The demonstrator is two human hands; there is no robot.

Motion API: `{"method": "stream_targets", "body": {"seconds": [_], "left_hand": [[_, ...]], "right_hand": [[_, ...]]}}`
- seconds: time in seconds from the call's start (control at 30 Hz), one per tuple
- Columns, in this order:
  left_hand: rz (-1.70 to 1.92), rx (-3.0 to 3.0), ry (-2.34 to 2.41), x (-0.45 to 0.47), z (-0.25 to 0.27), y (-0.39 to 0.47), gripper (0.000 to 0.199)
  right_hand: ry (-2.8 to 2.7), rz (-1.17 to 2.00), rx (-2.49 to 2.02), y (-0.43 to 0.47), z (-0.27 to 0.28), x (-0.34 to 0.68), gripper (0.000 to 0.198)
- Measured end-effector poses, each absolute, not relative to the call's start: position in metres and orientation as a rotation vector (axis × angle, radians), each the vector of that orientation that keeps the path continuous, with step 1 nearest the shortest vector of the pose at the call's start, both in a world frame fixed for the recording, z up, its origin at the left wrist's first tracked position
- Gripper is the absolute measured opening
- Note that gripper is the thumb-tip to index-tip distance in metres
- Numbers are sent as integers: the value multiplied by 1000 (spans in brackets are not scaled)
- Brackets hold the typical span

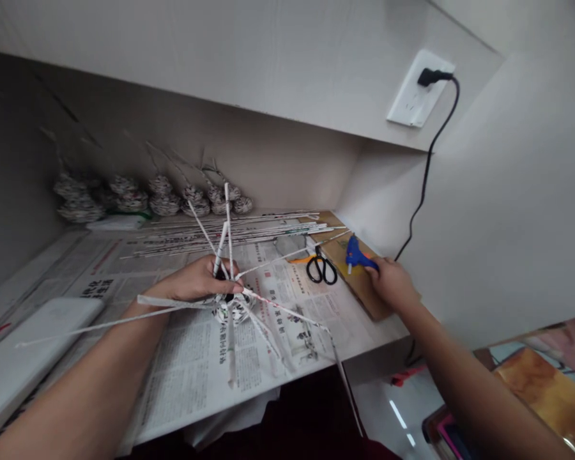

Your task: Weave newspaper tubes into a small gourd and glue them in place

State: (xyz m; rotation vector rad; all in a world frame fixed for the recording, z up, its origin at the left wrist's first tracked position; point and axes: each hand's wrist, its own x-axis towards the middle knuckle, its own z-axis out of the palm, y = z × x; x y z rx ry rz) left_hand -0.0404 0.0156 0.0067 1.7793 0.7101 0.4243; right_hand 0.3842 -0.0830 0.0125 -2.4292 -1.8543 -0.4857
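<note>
Left hand [206, 279] grips a woven paper piece [242, 313], right hand [393, 282] a blue tool [357, 255] — probably a glue gun.

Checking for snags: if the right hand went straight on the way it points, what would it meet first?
Leaving aside the blue glue gun it holds, the right hand would probably meet the ends of the loose paper sticks, though depth is unclear and it might pass above.

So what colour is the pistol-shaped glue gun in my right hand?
Mostly blue; the glue gun shows in the head view.
</note>
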Motion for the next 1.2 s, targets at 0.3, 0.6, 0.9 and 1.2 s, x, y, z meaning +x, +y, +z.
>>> {"method": "stream_targets", "body": {"seconds": [0.3, 0.6, 0.9, 1.2], "left_hand": [[437, 1827, 694, -39, 8, 16, 29], [471, 1835, 697, -37, 11, 13, 29], [499, 1823, 681, -38, 7, 14, 30], [494, 1824, 660, -38, 7, 14, 28]], "right_hand": [[-1804, -645, -2572, -93, 12, 405, 34], [-1951, 780, -1630, -75, 32, 252, 28], [-1677, 1392, -1542, -52, 26, 173, 17], [-1543, 1375, -1554, -52, 21, 164, 11]]}}
